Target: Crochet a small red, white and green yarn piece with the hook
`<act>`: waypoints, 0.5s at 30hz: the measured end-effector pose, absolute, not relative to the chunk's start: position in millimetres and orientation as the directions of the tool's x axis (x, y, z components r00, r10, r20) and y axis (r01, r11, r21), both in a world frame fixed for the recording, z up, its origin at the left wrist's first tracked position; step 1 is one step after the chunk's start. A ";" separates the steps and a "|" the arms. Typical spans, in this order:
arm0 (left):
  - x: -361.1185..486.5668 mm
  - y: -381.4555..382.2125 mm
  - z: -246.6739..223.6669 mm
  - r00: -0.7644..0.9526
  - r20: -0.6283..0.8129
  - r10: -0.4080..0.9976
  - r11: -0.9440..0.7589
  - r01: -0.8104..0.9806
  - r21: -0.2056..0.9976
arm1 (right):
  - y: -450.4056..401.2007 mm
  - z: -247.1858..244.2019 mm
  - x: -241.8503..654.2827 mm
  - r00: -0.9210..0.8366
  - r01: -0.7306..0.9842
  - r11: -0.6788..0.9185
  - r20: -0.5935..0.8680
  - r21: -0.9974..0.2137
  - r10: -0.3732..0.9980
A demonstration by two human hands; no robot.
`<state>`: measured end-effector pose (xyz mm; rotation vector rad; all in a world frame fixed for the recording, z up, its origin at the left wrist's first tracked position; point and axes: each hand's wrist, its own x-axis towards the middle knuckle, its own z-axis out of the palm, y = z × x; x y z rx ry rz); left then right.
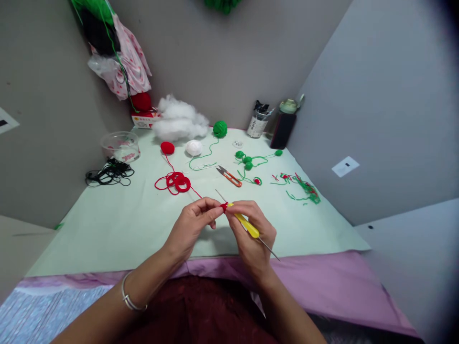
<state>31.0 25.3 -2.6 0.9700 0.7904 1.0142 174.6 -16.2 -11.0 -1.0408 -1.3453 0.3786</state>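
Note:
Between my fingertips is a small piece of red crochet (224, 207), partly hidden by the fingers. My left hand (198, 220) pinches it from the left. In my right hand (253, 229) a yellow-handled crochet hook (248, 225) is gripped like a pen, its thin metal tip pointing away past the red piece and a second metal end sticking out toward me. Red yarn (178, 182) runs from my left hand to loose coils on the table and on to a small red ball (167, 148).
Orange thread snips (229, 176) lie just beyond my hands. Green crocheted pieces (247, 160) and yarn scraps (308, 190) are to the right. A white yarn ball (194, 147), green ball (220, 129), stuffing (181, 119), plastic tub (121, 145), black yarn (110, 172) and phone (283, 130) sit farther back.

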 end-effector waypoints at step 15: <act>32.0 15.0 -4.4 0.318 -0.143 0.937 0.266 -0.388 0.882 | -7.9 -18.7 175.7 0.217 -0.312 0.131 0.064 -0.941 0.974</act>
